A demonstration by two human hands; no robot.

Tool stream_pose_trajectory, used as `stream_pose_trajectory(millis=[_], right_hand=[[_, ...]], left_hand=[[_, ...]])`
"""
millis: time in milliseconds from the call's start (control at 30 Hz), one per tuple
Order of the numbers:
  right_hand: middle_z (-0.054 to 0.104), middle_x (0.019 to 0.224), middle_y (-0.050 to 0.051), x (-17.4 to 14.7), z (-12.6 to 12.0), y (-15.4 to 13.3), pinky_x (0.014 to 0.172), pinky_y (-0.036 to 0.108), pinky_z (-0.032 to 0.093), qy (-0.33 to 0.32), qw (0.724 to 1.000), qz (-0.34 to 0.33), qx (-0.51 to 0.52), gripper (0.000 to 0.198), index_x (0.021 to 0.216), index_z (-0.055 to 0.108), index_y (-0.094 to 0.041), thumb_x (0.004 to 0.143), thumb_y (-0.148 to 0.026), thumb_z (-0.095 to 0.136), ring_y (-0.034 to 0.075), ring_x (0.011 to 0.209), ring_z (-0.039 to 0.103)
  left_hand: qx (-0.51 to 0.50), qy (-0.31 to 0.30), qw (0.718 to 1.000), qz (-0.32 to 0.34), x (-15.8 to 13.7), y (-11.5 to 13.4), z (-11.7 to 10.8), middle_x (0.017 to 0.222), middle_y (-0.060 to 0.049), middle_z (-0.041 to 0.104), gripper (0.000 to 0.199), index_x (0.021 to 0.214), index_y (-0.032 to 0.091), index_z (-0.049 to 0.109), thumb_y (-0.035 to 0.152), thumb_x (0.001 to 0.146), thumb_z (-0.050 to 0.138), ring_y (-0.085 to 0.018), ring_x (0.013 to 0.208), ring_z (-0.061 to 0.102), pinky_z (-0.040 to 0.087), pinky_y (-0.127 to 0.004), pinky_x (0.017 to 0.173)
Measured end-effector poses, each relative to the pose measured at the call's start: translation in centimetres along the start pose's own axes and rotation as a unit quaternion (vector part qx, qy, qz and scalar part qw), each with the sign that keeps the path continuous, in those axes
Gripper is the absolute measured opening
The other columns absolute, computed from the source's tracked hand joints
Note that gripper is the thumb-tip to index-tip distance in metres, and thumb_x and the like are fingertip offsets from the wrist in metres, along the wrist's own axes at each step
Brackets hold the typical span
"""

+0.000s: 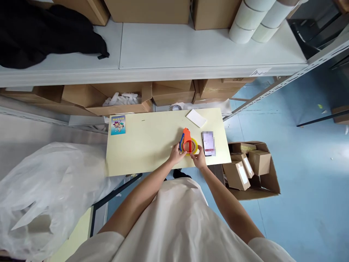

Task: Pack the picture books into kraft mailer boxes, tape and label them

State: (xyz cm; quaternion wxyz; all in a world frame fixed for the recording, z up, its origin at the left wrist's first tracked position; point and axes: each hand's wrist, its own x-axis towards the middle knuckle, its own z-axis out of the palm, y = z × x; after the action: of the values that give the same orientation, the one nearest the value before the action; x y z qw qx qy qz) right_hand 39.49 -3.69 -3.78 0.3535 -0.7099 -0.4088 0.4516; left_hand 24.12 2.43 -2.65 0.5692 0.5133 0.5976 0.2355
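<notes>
White shirt [177, 218] closest; orange tape holder [187, 135] over bench [141, 145], left hand [176, 155] and right hand [200, 159] pinching its sides, fingers [201, 150] bent almost closed; looks light, hard, maybe slippery; best hold round sides, far tip may be sharp

The left hand [177, 154] holds an orange tape dispenser [187, 135] by its blue side, while the right hand [199, 158] grips the yellow tape roll [195, 146] in it, above a pale yellow table [147, 145]. A phone [208, 142] lies just right of the right hand, a white pad [196, 118] farther beyond it. Well left of the left hand lies a blue booklet [118, 124]. Beyond both hands runs a grey shelf [204, 51]; right of them, an open carton [272, 182] holds smaller boxes [236, 176].
</notes>
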Motion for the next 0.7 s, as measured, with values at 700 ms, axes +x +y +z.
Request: stream_pose_trajectory(millis=[700], right_hand=[[0.037,0.139,0.023,-0.3,0.3,0.5,0.080,0.043,0.054,0.034,0.998,0.018,-0.059,0.073,0.142,0.026,-0.015,0.080,-0.038,0.055,0.021,0.079,0.066]], left_hand=[[0.085,-0.067,0.993,-0.038,0.1,-0.8,-1.5,0.130,-0.019,0.052,0.062,0.118,0.012,0.053,0.032,0.063,0.073,-0.034,0.124,0.045,0.039,-0.042,0.099]])
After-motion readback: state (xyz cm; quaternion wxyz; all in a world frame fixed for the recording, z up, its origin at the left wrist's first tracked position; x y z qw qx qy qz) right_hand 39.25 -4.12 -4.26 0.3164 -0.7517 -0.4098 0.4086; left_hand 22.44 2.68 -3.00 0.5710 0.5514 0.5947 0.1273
